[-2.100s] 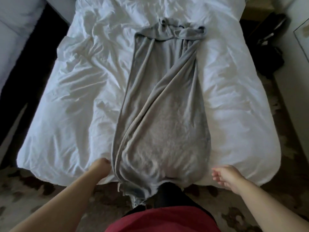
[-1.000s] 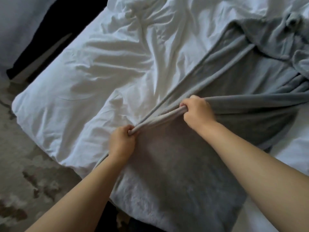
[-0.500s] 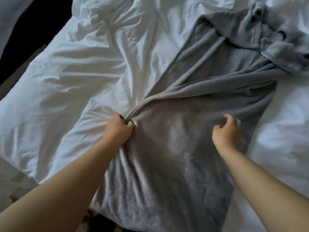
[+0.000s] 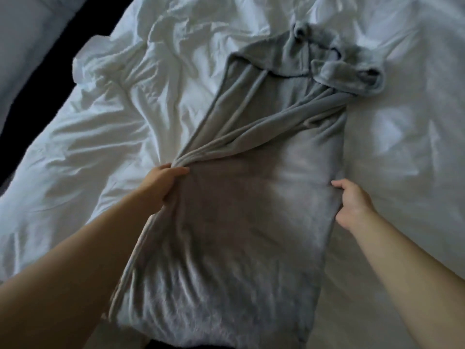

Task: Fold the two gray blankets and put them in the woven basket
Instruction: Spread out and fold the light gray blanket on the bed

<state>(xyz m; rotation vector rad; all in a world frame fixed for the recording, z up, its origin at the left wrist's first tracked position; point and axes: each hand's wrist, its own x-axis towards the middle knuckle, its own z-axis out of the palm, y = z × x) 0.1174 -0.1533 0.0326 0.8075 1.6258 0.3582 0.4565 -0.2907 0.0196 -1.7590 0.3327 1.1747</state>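
Observation:
One gray blanket [image 4: 241, 217] lies lengthwise on the white bed, folded over in a long strip, its far end bunched into a crumpled heap. My left hand [image 4: 161, 181] grips the gathered folds at the blanket's left edge, about halfway along. My right hand [image 4: 352, 202] is at the blanket's right edge, fingers curled at the edge; whether it grips the fabric is unclear. No second blanket or woven basket shows in this view.
The white rumpled duvet [image 4: 113, 147] covers the bed on both sides of the blanket. A dark gap [image 4: 50, 79] runs along the bed's left side, with a pale surface [image 4: 22, 34] beyond it at the top left.
My right hand let go of the gathered fold and moved right to the blanket's right edge. My left hand keeps its grip on the left edge. The view shifted closer over the bed.

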